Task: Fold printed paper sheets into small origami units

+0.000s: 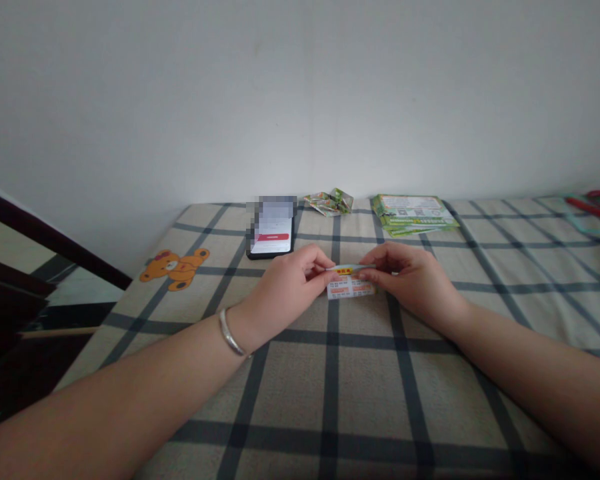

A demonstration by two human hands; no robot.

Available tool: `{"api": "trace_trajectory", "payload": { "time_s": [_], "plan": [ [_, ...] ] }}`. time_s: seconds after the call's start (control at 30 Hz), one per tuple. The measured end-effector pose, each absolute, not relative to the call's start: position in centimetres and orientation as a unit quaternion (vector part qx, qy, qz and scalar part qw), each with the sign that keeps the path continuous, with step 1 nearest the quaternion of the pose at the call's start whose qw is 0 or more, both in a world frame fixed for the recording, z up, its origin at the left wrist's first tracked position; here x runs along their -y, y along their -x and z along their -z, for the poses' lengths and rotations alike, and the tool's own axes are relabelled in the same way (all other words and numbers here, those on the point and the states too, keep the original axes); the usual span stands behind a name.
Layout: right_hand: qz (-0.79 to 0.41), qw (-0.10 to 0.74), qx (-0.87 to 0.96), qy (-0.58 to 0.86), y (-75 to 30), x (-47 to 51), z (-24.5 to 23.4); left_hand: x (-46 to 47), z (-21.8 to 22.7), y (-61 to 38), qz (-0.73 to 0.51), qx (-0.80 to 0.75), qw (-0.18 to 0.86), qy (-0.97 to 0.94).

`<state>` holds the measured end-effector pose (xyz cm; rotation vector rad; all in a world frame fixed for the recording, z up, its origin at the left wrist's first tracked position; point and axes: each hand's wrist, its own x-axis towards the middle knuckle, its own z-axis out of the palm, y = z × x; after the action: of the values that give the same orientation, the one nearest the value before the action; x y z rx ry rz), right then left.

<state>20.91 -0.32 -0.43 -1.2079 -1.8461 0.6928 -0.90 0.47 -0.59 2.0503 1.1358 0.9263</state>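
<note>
Checked cloth (280,387) on bench, foreground. Bangle (230,333) on left wrist, lower centre-left. Frame centre: left hand (296,279) and right hand (414,277), fingers of each pinching one end of a folded paper (351,288). Paper: yellow label with red marks, orange headings, print too small to read. Left: bear picture (176,269). Beyond: phone (275,227), red bar, text illegible; crumpled wrapper (330,202), upper centre; green packets (416,212), upper right, code square, lettering unreadable.
</note>
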Motion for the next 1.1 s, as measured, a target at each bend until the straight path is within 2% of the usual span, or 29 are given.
{"api": "trace_trajectory", "payload": {
  "time_s": [0.23, 0.47, 0.73, 0.9, 1.1],
  "plan": [
    [-0.291, 0.411, 0.725, 0.47, -21.2, -0.1, 1.0, -0.6, 0.5, 0.8, -0.346, -0.442, 0.316, -0.765],
    [-0.195, 0.373, 0.761, 0.494, -21.6, -0.1, 0.8, -0.6, 0.1, 0.9, -0.328, -0.451, 0.298, -0.775],
    [-0.194, 0.331, 0.766, 0.515, -21.5, -0.4, 0.5, -1.0, -0.1, 1.0, -0.295, -0.451, 0.189, -0.821],
    [-0.194, 0.312, 0.77, 0.522, -21.3, -0.6, 0.4, -1.4, 0.1, 1.0, -0.276, -0.436, 0.155, -0.842],
    [-0.11, 0.268, 0.802, 0.523, -21.2, -1.0, 0.3, -1.8, 0.6, 1.0, -0.261, -0.391, 0.085, -0.878]
  ]
}}
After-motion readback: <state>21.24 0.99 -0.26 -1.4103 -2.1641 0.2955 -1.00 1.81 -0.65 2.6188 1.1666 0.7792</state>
